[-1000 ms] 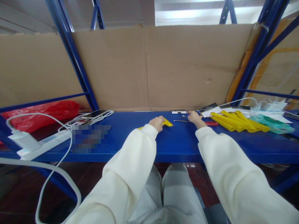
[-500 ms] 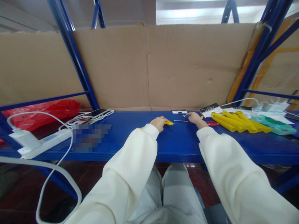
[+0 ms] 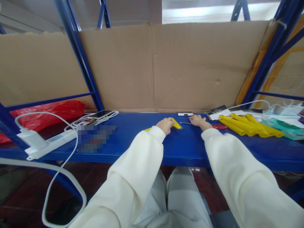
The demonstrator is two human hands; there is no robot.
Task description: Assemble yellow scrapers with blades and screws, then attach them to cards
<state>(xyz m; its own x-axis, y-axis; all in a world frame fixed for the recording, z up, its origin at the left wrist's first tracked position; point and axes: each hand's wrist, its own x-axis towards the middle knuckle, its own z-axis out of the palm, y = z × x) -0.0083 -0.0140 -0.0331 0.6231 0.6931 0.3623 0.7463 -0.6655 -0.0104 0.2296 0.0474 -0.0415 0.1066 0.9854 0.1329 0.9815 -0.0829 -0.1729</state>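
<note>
Holding yellow piece [image 3: 176, 123] in left hand [image 3: 165, 126], left of screwdriver [image 3: 219, 127]; resting right hand [image 3: 198, 121] at it with unclear grip; seemingly working partway, leaving tubes [image 3: 252, 126] untouched.

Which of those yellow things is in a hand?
The yellow piece partly covered by the left hand; the other yellow pieces lie bunched together, beyond the right hand.

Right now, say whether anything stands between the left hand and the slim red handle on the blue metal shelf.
Yes: the right hand, with its cream sleeve, lies between the left hand and the red handle.
</note>
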